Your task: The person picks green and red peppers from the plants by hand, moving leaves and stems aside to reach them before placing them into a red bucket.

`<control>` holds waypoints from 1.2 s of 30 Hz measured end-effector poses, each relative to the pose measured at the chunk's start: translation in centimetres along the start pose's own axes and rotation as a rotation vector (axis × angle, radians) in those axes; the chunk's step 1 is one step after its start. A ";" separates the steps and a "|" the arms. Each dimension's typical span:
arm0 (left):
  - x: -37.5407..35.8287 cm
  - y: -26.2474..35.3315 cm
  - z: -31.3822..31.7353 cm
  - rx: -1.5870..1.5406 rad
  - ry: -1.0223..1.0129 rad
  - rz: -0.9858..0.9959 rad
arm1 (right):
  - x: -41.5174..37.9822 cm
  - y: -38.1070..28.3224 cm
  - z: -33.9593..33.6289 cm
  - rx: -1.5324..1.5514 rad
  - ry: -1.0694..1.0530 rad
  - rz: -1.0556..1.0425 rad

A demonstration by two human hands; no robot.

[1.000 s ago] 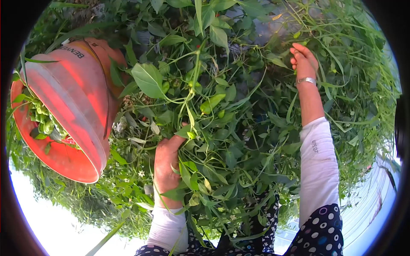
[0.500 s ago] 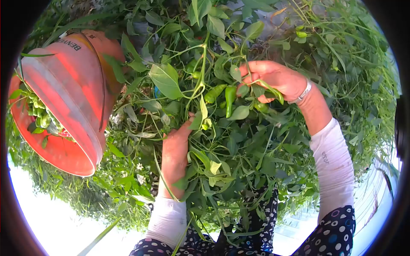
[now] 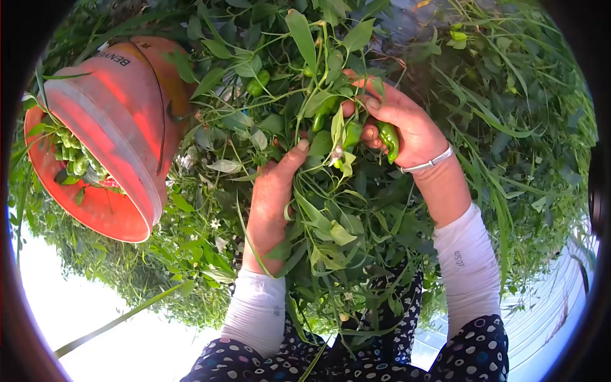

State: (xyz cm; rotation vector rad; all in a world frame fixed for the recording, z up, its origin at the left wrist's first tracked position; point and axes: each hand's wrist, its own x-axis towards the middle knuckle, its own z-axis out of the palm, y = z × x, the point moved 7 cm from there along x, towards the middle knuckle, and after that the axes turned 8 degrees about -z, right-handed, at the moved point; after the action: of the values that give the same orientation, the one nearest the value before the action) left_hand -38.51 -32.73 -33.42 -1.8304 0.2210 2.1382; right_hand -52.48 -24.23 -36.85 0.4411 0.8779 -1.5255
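Note:
My left hand (image 3: 270,194) is closed around a pepper plant's stem (image 3: 299,121), its thumb pressed to it and its other fingers hidden in the leaves. To the right, my right hand (image 3: 407,124) has its fingers curled on a green pepper (image 3: 389,141) held against the palm. Its thumb and fingertips reach in among the leaves beside a hanging green pepper (image 3: 352,135). Another pepper (image 3: 323,118) hangs just left of those fingertips, partly behind leaves. Further up and left, a rounder green pepper (image 3: 258,83) is on the plant.
A red bucket (image 3: 121,102) lies tilted at the left, its mouth facing down-left, with green peppers (image 3: 73,153) inside. Dense plants and long grass (image 3: 484,114) surround my hands. A small pepper (image 3: 457,35) shows at upper right. My patterned clothing (image 3: 242,360) is at the bottom.
My right hand has moved left into the middle of the plant, with a green pepper in its curled fingers. My left hand has shifted slightly up and right, still on the stem.

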 end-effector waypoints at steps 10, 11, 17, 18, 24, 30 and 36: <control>-0.4 0.6 0.1 0.029 0.065 0.061 | -2.4 -0.1 -3.8 0.122 0.134 -0.058; -0.5 0.7 0.2 0.017 0.065 0.052 | -2.4 -0.6 -5.0 -0.213 0.262 -0.052; -0.9 1.4 0.0 0.076 0.173 0.009 | -4.2 -7.3 -8.0 -0.860 0.733 -0.449; -0.9 1.1 -0.1 0.076 0.165 0.011 | -4.4 -7.4 -7.8 -0.864 0.736 -0.456; -3.2 4.3 1.7 0.657 0.130 0.596 | -0.6 -0.8 -9.8 -0.656 0.632 0.024; -1.3 2.4 0.0 0.074 0.140 0.103 | 6.4 -0.5 -17.2 -1.196 0.735 -0.011; -0.8 1.6 -0.9 0.002 0.171 0.029 | 6.8 -2.9 -12.9 -1.586 0.624 -0.341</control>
State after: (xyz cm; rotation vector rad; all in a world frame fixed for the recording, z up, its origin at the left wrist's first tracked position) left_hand -38.12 -34.65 -32.90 -2.0217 0.2896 1.9998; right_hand -59.21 -19.37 -49.26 -0.4747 2.3709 -0.5285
